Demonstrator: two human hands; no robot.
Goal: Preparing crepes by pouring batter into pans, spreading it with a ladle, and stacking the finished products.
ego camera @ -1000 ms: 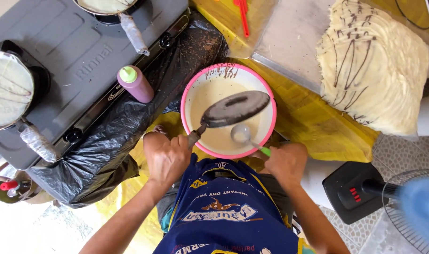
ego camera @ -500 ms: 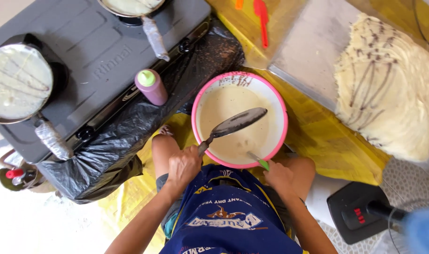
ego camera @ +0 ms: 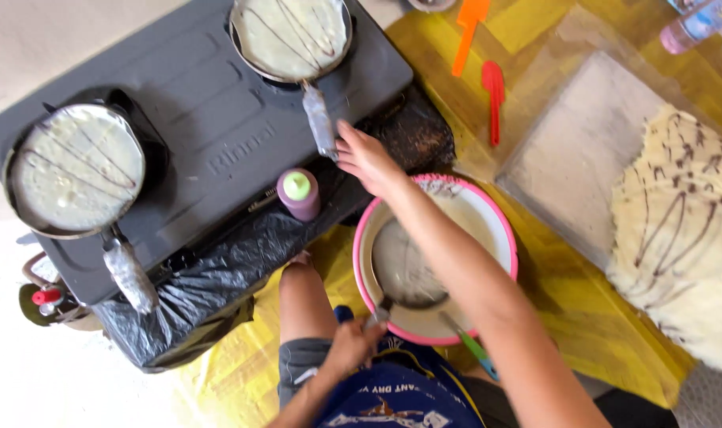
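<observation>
My left hand (ego camera: 351,345) grips the handle of a small dark pan (ego camera: 404,269) that lies in a pink-rimmed bowl of pale batter (ego camera: 499,230). My right hand (ego camera: 365,158) reaches over the bowl to the stove, its fingertips at the wrapped handle (ego camera: 320,120) of the far pan (ego camera: 289,36). That pan holds a pale crepe with dark drizzled lines. A second pan (ego camera: 76,170) with a similar crepe sits on the left burner. A green-handled ladle (ego camera: 472,345) rests in the bowl by my right forearm.
A purple squeeze bottle with a green cap (ego camera: 299,194) stands on the grey stove (ego camera: 210,119), which rests on black plastic (ego camera: 210,269). At the right are a board (ego camera: 582,150) and a stack of drizzled crepes (ego camera: 685,238). Orange (ego camera: 468,32) and red (ego camera: 494,95) spatulas lie on the yellow sheet.
My right hand left the ladle in the bowl and stretched up to the far pan's handle. The pan in my left hand sank lower into the bowl. The view moved toward the stove.
</observation>
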